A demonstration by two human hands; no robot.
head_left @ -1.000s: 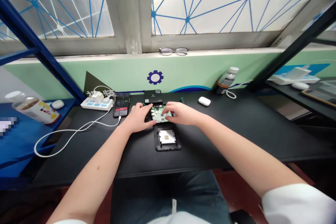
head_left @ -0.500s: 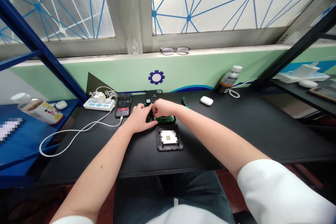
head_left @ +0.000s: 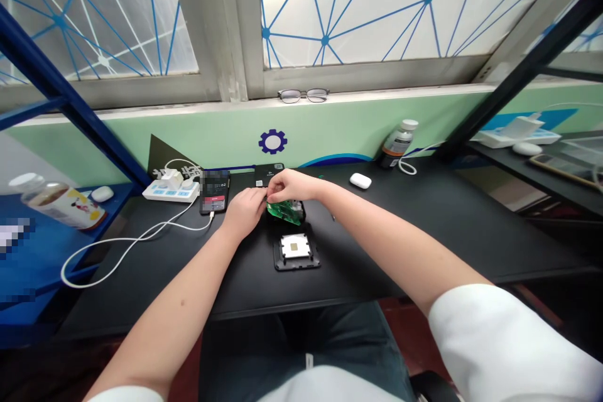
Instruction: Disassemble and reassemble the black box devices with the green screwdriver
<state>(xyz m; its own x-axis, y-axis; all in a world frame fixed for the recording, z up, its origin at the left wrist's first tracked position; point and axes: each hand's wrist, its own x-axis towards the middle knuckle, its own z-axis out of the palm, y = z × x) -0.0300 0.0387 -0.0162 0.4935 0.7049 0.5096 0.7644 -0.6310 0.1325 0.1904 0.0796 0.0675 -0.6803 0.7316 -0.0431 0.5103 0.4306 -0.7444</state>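
Observation:
A green circuit board [head_left: 286, 211] sits tilted on the black desk [head_left: 424, 232], its left edge raised. My right hand [head_left: 289, 187] reaches over it from the right and pinches that raised left edge with curled fingers. My left hand [head_left: 245, 211] lies just left of the board, fingers closed against the same edge. In front of the board lies a black square case half [head_left: 296, 250] with a pale square pad in its middle. A second black case part [head_left: 266, 174] lies behind the hands by the wall.
A phone [head_left: 214, 193] on a white cable [head_left: 127, 245] and a white power strip [head_left: 170, 190] lie left. A white earbud case [head_left: 360, 181] and a bottle [head_left: 396, 144] stand right. Glasses [head_left: 304, 95] rest on the sill. A blue shelf [head_left: 51, 226] holds a jar.
My right hand has crossed from the board's right side to its left edge, beside my left hand. The board went from lying flat to tilted with its left edge lifted.

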